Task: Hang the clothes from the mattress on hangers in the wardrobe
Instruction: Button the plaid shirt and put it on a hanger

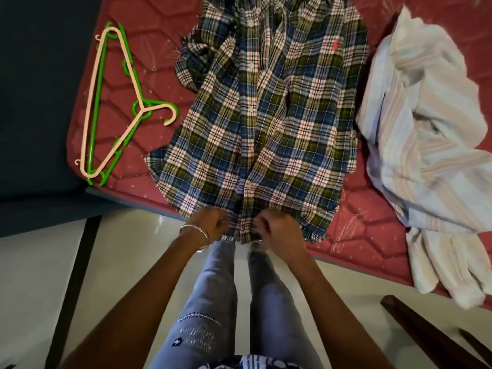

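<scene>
Your left hand (213,223) and right hand (277,235) both pinch the plaid shirt (266,115) at its hem, at the mattress's (372,235) near edge. Two hangers (111,102) lie stacked toward the left edge; a striped shirt (431,145) sits crumpled to the right.

Both arms bare, no sleeves in view. Left wrist wears 2 thin silver bangles (197,237), round, plain. Right hand (279,234): small ring glint on finger, detail too small to tell. Legs in light grey-blue jeans (213,302), slim cut; left thigh carries printed white lettering, dark line of text, small blue-white emblem, wording unreadable. Dark top (253,363) with white pattern at bottom edge.
</scene>
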The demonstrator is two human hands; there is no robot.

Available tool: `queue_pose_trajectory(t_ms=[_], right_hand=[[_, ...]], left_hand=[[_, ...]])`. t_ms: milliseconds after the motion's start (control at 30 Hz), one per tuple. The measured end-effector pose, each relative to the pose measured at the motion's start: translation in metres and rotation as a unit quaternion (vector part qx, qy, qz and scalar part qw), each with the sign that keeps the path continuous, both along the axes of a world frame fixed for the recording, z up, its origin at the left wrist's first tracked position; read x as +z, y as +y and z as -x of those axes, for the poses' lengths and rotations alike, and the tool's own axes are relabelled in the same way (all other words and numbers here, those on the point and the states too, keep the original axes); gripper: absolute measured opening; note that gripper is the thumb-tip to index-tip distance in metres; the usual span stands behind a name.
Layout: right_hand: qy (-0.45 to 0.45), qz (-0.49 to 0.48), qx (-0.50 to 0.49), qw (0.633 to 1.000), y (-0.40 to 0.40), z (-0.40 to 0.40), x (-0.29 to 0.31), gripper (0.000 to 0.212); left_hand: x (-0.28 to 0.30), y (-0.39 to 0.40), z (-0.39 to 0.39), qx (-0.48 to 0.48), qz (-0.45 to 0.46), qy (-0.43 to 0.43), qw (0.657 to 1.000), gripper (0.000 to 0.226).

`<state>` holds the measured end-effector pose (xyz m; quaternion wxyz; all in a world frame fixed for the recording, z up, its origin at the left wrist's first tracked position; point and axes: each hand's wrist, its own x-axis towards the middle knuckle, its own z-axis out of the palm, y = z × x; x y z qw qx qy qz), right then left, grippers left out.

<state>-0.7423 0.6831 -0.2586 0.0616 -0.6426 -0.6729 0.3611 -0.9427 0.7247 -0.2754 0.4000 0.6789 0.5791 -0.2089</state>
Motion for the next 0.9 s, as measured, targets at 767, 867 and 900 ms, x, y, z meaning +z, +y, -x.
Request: queue_pose_trajectory(t_ms=[767,867,900], right_hand=[[-0.153,0.162,-0.250,0.942,0.146,0.026,-0.032,0.064],[-0.157,0.135,-0.288,0.935,0.147,0.027,-0.037,0.031],[-0.132,0.127,-0.321,0.929,0.146,0.023,-0.036,0.020]], left_hand=[[-0.013,0.143,-0.078,0.261,-0.121,-0.016,0.958,0.021],[-0.016,0.146,-0.081,0.297,-0.103,0.005,0.949,0.023],[-0.016,0.146,-0.083,0.280,-0.099,0.010,0.955,0.024]])
